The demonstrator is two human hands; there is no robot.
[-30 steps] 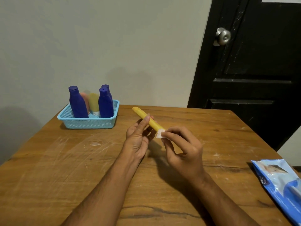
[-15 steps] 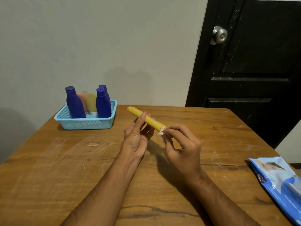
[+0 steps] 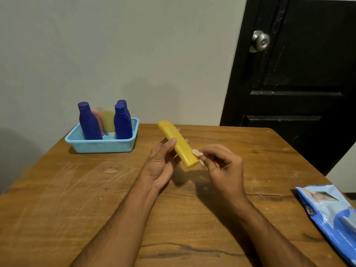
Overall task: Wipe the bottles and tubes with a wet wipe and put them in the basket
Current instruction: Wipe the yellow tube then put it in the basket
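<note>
Wooden tabletop (image 3: 57,189): yellow tube (image 3: 179,145), turned broadside since a second ago, left hand (image 3: 159,166) clasping; right hand (image 3: 221,166) pinching wet wipe (image 3: 197,152) at its end; wiping continues.

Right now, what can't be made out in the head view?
- Blue wet-wipe pack: cut off by the right and bottom edges.
- Orange tube: mostly hidden behind the purple plastic bottles in the blue mesh basket.
- White wipe: mostly hidden by the right hand.

The basket (image 3: 102,145) sits at the far left of the table (image 3: 57,199), near the wall, with bottles (image 3: 89,124) and tubes (image 3: 109,122) standing inside. The wipes pack (image 3: 331,214) lies at the near right edge — well apart from it. Between them, above the table's middle, the left hand (image 3: 160,166) holds a tube (image 3: 178,144) — the right hand (image 3: 224,166) just right of it pinches a wipe (image 3: 198,154) against its near end.
</note>
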